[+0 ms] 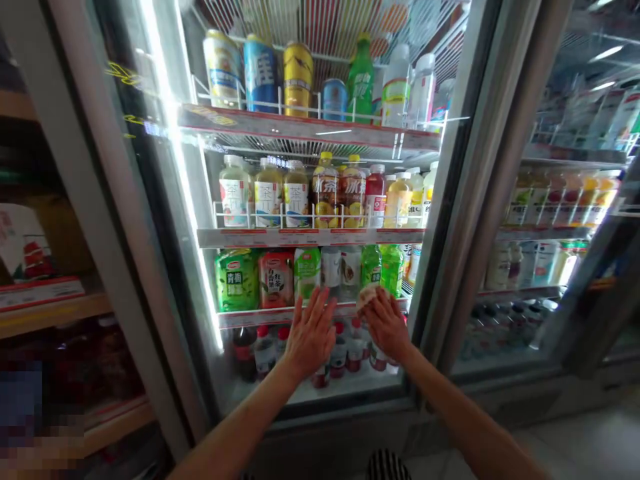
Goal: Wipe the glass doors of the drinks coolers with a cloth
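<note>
My left hand (313, 335) is raised in front of the glass door (310, 270) of a drinks fridge, its fingers stretched out and nothing visible in it. To its right, my right hand (386, 323) presses a pale, crumpled cloth (369, 297) toward the same glass, fingers bent over it. Behind the glass, near my hands, stand a green drink bottle (237, 280), a red drink bottle (277, 279), and a green and white carton (307, 272). My hands hide parts of the lower shelf edge and the red-capped bottles below.
Upper shelves hold cans (299, 79) and tea bottles (296, 195). A metal door frame (483, 180) runs along the right, beside another fridge section with juice bottles (563, 197). At the left is a dark shelf rack (60, 313) with goods. Tiled floor (600, 427) lies lower right.
</note>
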### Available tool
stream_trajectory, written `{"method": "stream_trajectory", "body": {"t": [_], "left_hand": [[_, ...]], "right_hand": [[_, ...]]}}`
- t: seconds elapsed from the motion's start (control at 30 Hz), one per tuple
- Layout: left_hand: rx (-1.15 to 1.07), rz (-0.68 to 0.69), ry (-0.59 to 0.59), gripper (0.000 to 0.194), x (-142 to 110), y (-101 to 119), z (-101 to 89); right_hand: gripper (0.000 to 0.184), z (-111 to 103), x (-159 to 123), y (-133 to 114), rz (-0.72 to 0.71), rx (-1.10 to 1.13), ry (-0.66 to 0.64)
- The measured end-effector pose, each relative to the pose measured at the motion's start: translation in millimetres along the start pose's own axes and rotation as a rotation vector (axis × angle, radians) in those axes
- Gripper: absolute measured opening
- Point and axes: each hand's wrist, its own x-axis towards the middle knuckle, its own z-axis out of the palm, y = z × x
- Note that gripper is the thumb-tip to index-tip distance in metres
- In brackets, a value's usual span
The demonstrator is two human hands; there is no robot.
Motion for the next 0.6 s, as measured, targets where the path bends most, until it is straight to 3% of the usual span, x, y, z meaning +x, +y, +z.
{"method": "stream_trajectory", "body": {"t": [0.17,0.33,0.5,0.6], "left_hand": [[-0.039,0.025,-0.008,0.054,4,14,13.0],[-0.059,0.065,-0.01,0.055,2,21,22.1],[-0.054,0.072,0.011,0.053,6,21,24.0],[-0.041,0.054,0.001,0.054,3,16,22.9]], "right_hand": [[0.054,-2,-6,41,0.274,-0.099,0.244],[0.064,1,-44,42,0.254,-0.117,0.128],[0.06,-2,-16,78,0.48,-0.145,0.315],[0.061,8,-30,56,0.511,-0.136,0.315]]}}
